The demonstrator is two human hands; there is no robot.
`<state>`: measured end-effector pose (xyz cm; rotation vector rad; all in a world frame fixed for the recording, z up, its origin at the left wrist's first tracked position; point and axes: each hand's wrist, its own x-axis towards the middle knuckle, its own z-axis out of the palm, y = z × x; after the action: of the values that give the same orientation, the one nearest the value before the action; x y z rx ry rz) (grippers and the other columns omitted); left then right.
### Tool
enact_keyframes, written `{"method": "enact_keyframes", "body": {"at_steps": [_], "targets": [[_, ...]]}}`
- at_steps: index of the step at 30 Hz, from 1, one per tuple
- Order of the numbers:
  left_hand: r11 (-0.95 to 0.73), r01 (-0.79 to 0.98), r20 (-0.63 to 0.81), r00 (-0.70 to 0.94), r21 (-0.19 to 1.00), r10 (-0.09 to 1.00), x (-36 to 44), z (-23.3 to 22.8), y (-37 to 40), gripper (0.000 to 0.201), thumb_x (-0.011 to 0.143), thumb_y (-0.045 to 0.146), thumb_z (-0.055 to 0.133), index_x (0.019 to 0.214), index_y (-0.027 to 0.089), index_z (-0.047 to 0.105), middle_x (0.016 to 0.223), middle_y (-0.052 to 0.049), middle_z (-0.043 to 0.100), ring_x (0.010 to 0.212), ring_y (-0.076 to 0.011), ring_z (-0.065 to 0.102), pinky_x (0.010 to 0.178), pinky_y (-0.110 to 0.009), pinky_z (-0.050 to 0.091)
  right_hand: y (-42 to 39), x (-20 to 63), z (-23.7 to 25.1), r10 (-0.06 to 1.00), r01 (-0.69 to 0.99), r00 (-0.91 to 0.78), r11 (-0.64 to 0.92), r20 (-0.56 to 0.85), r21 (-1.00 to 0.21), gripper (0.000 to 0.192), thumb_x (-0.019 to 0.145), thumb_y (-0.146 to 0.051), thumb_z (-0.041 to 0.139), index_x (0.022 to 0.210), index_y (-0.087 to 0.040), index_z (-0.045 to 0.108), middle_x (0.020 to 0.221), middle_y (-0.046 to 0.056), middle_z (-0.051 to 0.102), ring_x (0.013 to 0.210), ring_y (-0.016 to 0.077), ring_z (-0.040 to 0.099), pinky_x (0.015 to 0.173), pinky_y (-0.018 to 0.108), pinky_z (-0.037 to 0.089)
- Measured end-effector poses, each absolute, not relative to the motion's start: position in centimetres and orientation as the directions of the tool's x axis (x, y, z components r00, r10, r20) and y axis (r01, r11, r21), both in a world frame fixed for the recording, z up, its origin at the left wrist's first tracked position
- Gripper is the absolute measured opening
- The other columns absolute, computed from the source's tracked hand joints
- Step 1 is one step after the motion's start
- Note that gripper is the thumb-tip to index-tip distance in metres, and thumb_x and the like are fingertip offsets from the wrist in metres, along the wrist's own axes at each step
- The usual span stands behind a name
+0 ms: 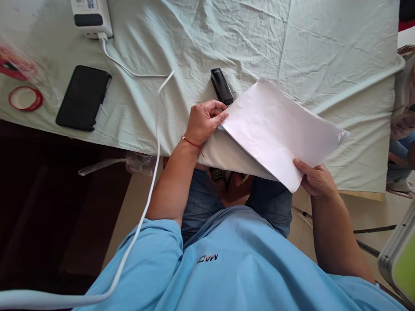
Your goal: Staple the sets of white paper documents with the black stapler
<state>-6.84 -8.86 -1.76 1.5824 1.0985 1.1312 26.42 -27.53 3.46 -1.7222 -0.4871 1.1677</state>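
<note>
A stack of white paper sheets [279, 131] is held tilted over the near edge of a table covered with pale green cloth [246, 47]. My left hand [205, 121] pinches the stack's upper left corner, a red string around its wrist. My right hand [316, 179] grips the stack's lower right corner from underneath. A black stapler [221, 85] lies on the cloth just beyond my left hand, its near end touching or hidden by the paper's corner.
A black phone [83, 97] lies at the left of the table. A white charger block [91, 18] at the back left trails a white cable [155, 129] toward me. A red ring [25, 98] sits far left. A person's arm [403, 116] shows at the right edge.
</note>
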Motion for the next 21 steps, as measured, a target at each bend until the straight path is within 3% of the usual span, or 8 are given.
{"method": "enact_keyframes", "body": {"at_steps": [7,12,16,21], "targets": [[-0.265,0.181,0.237,0.164,0.947,0.958,-6.8,-1.8,-8.8,0.003,0.095,0.025,0.074,0.097,0.024,0.072,0.070,0.002,0.070,0.064,-0.0135,0.062,0.065,-0.029,0.050,-27.4,26.1,3.7,0.736,-0.165,0.481,-0.457,-0.476,-0.874,0.054,0.051,-0.046,0.112,0.089,-0.024,0.080,0.101,0.007,0.088,0.110,0.0327,0.084,0.103,0.044,0.072],[-0.287,0.326,0.282,0.062,0.901,0.957,-6.5,-2.6,-8.3,0.025,0.093,0.024,0.079,0.116,0.026,0.069,0.069,0.005,0.072,0.064,-0.0159,0.065,0.077,-0.033,0.058,-27.2,25.5,3.7,0.727,-0.181,0.511,-0.430,-0.458,-0.884,0.054,0.049,-0.045,0.112,0.085,-0.023,0.080,0.096,0.008,0.087,0.108,0.0330,0.084,0.097,0.042,0.074],[-0.272,0.431,0.289,0.025,0.860,0.957,-6.2,-3.2,-8.1,0.027,0.098,0.032,0.077,0.121,0.027,0.066,0.081,0.003,0.079,0.071,-0.0173,0.072,0.085,-0.033,0.061,-27.2,24.9,3.6,0.737,-0.202,0.504,-0.407,-0.451,-0.891,0.053,0.050,-0.042,0.112,0.086,-0.020,0.080,0.097,0.009,0.087,0.099,0.0309,0.085,0.089,0.040,0.074],[-0.264,0.448,0.281,0.031,0.854,0.959,-6.1,-3.6,-8.0,0.027,0.102,0.034,0.073,0.125,0.026,0.063,0.086,0.001,0.078,0.077,-0.0183,0.076,0.089,-0.035,0.063,-27.1,24.3,3.2,0.728,-0.226,0.529,-0.374,-0.436,-0.899,0.049,0.049,-0.038,0.111,0.084,-0.019,0.082,0.094,0.008,0.087,0.088,0.0252,0.083,0.081,0.034,0.072]]}}
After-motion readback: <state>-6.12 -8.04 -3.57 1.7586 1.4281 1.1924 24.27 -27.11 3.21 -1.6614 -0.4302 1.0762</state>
